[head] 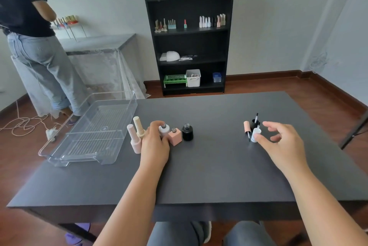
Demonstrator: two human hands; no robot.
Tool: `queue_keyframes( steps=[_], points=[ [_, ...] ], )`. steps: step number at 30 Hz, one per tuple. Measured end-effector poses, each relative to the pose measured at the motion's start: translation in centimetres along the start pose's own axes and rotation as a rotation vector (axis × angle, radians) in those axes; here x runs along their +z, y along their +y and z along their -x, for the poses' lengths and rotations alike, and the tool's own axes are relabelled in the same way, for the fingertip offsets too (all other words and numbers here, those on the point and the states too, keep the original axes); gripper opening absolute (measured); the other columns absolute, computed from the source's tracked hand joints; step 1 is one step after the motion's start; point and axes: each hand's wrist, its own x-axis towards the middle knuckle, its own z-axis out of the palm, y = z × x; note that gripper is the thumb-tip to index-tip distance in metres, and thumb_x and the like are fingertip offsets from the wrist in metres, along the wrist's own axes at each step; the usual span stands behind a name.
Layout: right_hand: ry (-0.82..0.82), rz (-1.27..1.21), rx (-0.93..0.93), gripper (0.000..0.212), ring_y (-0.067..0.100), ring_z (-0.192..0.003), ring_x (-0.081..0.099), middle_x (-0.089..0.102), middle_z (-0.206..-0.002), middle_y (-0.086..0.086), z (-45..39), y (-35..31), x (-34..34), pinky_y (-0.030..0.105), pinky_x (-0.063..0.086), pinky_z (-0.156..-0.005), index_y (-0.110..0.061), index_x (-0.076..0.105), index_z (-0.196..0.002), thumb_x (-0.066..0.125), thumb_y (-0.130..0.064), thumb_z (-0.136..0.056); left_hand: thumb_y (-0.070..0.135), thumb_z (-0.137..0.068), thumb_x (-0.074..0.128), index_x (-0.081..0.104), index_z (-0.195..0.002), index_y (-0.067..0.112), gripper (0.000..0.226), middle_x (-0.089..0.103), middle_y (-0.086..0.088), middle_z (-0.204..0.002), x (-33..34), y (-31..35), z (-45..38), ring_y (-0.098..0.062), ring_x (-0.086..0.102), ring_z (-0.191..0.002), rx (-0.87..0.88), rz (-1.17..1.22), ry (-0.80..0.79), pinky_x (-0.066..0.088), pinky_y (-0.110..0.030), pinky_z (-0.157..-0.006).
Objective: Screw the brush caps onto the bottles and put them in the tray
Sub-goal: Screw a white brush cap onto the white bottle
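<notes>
Three uncapped bottles stand mid-table: a white one [164,130], a pink square one [175,136] and a black one [187,132]. My left hand [154,144] wraps around the white bottle. Two capped bottles, pink [134,138] and cream [139,126], stand just left of that hand. At the right lie three brush caps: pink [247,128], black [254,122] and white [255,134]. My right hand [280,142] hovers over them, fingers spread, thumb tip touching the white cap. A clear plastic tray [111,142] sits empty at the table's left edge.
The dark grey table [209,176] spans the view. Another person stands at the far left beside a covered counter. A black bookshelf [189,46] with bottles and boxes stands against the back wall. Cables lie on the floor at the left.
</notes>
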Motion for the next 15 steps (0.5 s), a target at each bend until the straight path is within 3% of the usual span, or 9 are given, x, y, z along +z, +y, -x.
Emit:
queue_keyframes(
  steps=[3,7,10,13,15],
  points=[
    [-0.026,-0.007,0.053,0.035,0.006,-0.077,0.056,0.059,-0.102,-0.004,-0.2,0.3,0.4,0.021,0.039,-0.062,-0.026,0.068,-0.105,0.079,-0.035,-0.074,0.001,-0.087,0.056,0.05,-0.113,0.022,0.035,0.054,-0.002,-0.113,-0.3,-0.1,0.2,-0.022,0.054,-0.098,0.052,-0.006,0.068,0.028,-0.017,-0.083],
    [-0.052,0.008,0.064,0.024,0.002,-0.077,0.058,0.06,-0.093,-0.007,-0.5,0.3,0.8,0.016,0.038,-0.061,-0.026,0.07,-0.091,0.081,-0.036,-0.072,0.007,-0.09,0.056,0.046,-0.115,0.032,0.037,0.05,0.015,-0.119,-0.9,0.7,1.5,-0.016,0.054,-0.1,0.125,0.016,0.161,0.009,0.01,-0.078],
    [-0.049,0.044,0.047,0.019,0.001,-0.074,0.058,0.061,-0.088,-0.005,-0.6,0.4,1.1,0.016,0.038,-0.06,-0.022,0.07,-0.083,0.08,-0.032,-0.072,0.004,-0.09,0.058,0.045,-0.114,0.034,0.041,0.038,0.037,-0.113,-1.3,1.5,3.1,-0.02,0.056,-0.09,0.21,0.128,0.197,0.022,0.007,-0.079],
    [-0.035,0.069,0.03,0.016,0.002,-0.071,0.056,0.061,-0.085,-0.004,-0.7,0.4,1.2,0.017,0.037,-0.059,-0.022,0.068,-0.081,0.079,-0.03,-0.073,0.009,-0.09,0.061,0.046,-0.111,0.041,0.041,0.045,0.013,-0.115,-1.2,2.8,4.5,-0.018,0.057,-0.09,0.259,0.241,0.196,0.031,0.002,-0.08],
    [-0.013,0.056,0.041,0.014,0.002,-0.072,0.057,0.063,-0.084,-0.007,-0.6,0.4,1.0,0.016,0.038,-0.059,-0.024,0.066,-0.08,0.078,-0.031,-0.074,0.009,-0.09,0.063,0.045,-0.111,0.05,0.049,0.047,0.01,-0.113,-0.8,3.9,5.6,-0.009,0.056,-0.095,0.308,0.319,0.132,0.041,-0.005,-0.079]
  ],
)
